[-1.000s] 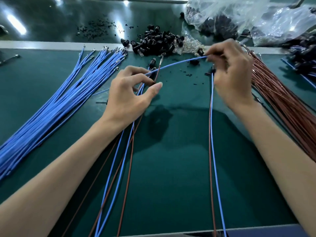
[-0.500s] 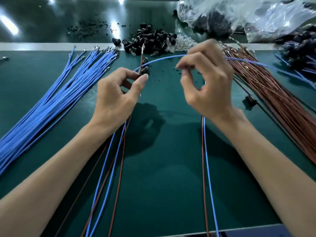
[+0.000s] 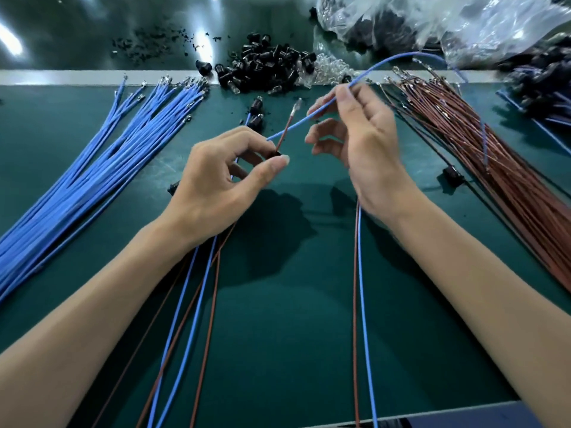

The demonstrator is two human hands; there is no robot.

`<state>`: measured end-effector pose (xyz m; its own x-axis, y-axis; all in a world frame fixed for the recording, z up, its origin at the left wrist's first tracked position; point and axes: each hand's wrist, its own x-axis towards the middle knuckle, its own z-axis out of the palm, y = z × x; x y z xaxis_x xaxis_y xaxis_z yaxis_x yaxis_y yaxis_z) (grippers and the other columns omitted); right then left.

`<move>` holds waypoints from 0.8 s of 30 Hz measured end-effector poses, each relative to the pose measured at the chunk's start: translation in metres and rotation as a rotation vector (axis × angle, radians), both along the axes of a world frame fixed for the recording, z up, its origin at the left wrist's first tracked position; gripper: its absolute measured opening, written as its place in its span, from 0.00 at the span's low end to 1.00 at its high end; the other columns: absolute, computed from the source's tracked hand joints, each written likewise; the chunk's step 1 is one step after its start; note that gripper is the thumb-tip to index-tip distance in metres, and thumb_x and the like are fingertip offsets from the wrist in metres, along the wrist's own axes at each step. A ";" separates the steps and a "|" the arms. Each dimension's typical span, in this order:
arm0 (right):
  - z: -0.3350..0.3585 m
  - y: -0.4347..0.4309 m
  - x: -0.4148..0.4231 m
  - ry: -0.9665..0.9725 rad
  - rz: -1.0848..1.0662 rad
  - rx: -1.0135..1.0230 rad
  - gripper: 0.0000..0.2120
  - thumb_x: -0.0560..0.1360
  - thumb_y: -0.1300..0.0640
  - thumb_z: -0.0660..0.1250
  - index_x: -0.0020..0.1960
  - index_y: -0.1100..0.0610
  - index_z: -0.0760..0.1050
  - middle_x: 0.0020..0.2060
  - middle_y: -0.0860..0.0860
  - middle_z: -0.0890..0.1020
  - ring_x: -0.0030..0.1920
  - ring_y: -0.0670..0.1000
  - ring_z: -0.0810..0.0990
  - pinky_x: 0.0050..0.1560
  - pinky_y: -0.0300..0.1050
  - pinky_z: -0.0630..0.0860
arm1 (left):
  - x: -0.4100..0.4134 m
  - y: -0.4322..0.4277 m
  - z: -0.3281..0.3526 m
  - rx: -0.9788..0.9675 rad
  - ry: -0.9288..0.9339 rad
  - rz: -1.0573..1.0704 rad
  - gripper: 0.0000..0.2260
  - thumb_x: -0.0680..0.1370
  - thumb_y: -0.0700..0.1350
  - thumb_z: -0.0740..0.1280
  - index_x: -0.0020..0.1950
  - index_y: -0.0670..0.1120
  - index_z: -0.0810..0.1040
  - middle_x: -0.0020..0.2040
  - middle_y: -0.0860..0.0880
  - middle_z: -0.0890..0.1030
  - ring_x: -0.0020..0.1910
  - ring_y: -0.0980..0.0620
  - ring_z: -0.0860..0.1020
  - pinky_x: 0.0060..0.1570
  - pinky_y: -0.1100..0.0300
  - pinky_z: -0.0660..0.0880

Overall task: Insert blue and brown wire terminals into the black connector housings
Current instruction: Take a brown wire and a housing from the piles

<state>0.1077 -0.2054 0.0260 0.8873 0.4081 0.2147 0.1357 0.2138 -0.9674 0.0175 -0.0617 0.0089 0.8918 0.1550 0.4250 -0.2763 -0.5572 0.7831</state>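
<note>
Fingers (image 3: 272,164) of our left hand (image 3: 216,186) pinch a black housing (image 3: 273,154); our right hand (image 3: 367,143), at three o'clock, pinches the blue wire (image 3: 309,118). We should feed it straight until seated.

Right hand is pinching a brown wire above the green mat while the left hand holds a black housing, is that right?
Not quite. The head view shows the right hand pinching a blue wire, not a brown one. The rest stands: it is above the green mat, and the left hand holds a black housing.
</note>
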 end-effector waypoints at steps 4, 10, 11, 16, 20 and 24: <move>0.003 -0.005 0.001 -0.001 0.007 0.041 0.08 0.82 0.63 0.55 0.44 0.56 0.66 0.34 0.49 0.82 0.28 0.48 0.79 0.33 0.40 0.76 | 0.000 0.000 0.000 -0.016 0.017 0.004 0.06 0.75 0.45 0.68 0.46 0.43 0.78 0.43 0.49 0.80 0.38 0.53 0.79 0.38 0.64 0.73; -0.003 0.001 -0.007 -0.091 0.106 -0.053 0.08 0.79 0.67 0.61 0.45 0.56 0.69 0.35 0.49 0.82 0.31 0.47 0.81 0.35 0.39 0.77 | 0.000 0.000 0.000 -0.003 0.011 0.012 0.05 0.75 0.45 0.68 0.46 0.45 0.78 0.43 0.49 0.79 0.38 0.50 0.79 0.37 0.64 0.73; -0.002 0.000 -0.006 -0.086 0.080 -0.031 0.08 0.79 0.67 0.61 0.45 0.56 0.69 0.35 0.49 0.81 0.31 0.48 0.80 0.35 0.39 0.76 | 0.000 0.000 0.000 -0.012 0.010 0.020 0.05 0.75 0.46 0.68 0.46 0.45 0.77 0.42 0.49 0.79 0.37 0.51 0.79 0.37 0.65 0.73; 0.001 -0.006 0.001 -0.068 -0.037 0.075 0.07 0.75 0.67 0.61 0.42 0.57 0.68 0.31 0.50 0.78 0.28 0.50 0.75 0.33 0.42 0.74 | 0.001 0.002 -0.001 -0.077 0.017 0.053 0.04 0.75 0.48 0.69 0.45 0.49 0.77 0.38 0.53 0.80 0.35 0.58 0.80 0.38 0.70 0.73; -0.001 -0.002 -0.004 -0.134 0.016 0.032 0.06 0.75 0.66 0.62 0.43 0.57 0.69 0.32 0.49 0.80 0.28 0.49 0.76 0.33 0.42 0.74 | 0.000 0.000 0.001 -0.068 0.001 0.042 0.05 0.73 0.48 0.70 0.43 0.55 0.75 0.37 0.57 0.79 0.34 0.62 0.79 0.36 0.72 0.72; -0.004 0.001 -0.009 -0.211 0.065 -0.082 0.07 0.75 0.66 0.63 0.44 0.55 0.70 0.33 0.50 0.80 0.28 0.47 0.78 0.33 0.39 0.74 | -0.001 -0.001 0.003 -0.059 0.004 0.042 0.05 0.73 0.48 0.71 0.43 0.54 0.75 0.37 0.58 0.79 0.34 0.59 0.79 0.36 0.69 0.74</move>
<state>0.0987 -0.2040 0.0216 0.7975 0.4869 0.3562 0.3251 0.1504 -0.9336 0.0169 -0.0627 0.0115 0.8855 0.2172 0.4108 -0.2507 -0.5210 0.8159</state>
